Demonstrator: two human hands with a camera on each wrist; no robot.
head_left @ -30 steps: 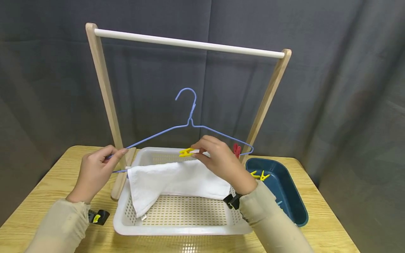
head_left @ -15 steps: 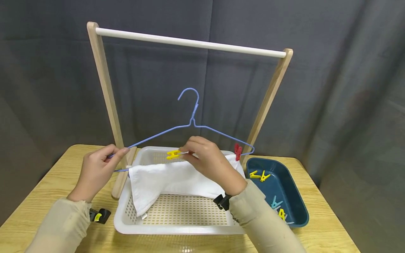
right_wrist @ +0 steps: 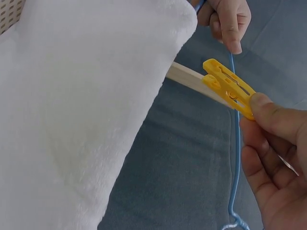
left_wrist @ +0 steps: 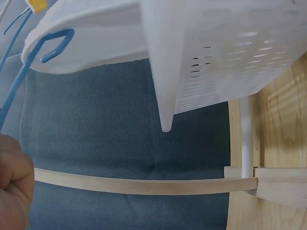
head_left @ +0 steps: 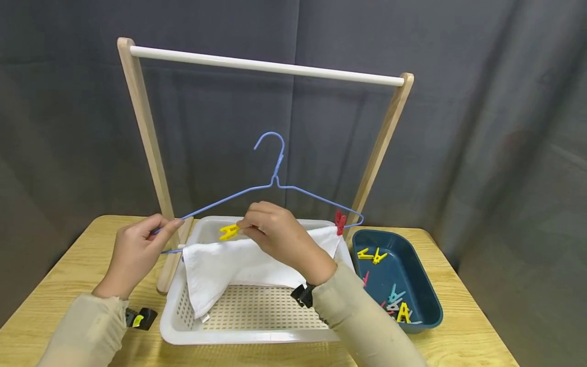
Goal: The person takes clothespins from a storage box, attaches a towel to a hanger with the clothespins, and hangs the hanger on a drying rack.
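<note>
My left hand [head_left: 139, 250] grips the left end of a blue wire hanger [head_left: 220, 202], whose hook points up. A white towel [head_left: 215, 265] is draped over the hanger's lower bar, its right end held there by a red clothespin [head_left: 340, 223]. Between thumb and fingers, my right hand [head_left: 279, 237] pinches a yellow clothespin [head_left: 229, 232] just above the towel's top edge. In the right wrist view the clothespin [right_wrist: 229, 88] is apart from the towel [right_wrist: 86, 110], its nose toward the left hand [right_wrist: 230, 21].
Below the towel stands a white perforated basket [head_left: 257, 336]. A dark blue tray [head_left: 424, 285] at the right holds several clothespins, among them a yellow clothespin [head_left: 403, 312]. A wooden rack with a white rod [head_left: 266, 66] rises behind, on the wooden table [head_left: 69, 270].
My right hand has carried the yellow clothespin leftward along the hanger, uncovering the red clothespin and the towel's right end. The left hand keeps its grip on the hanger.
</note>
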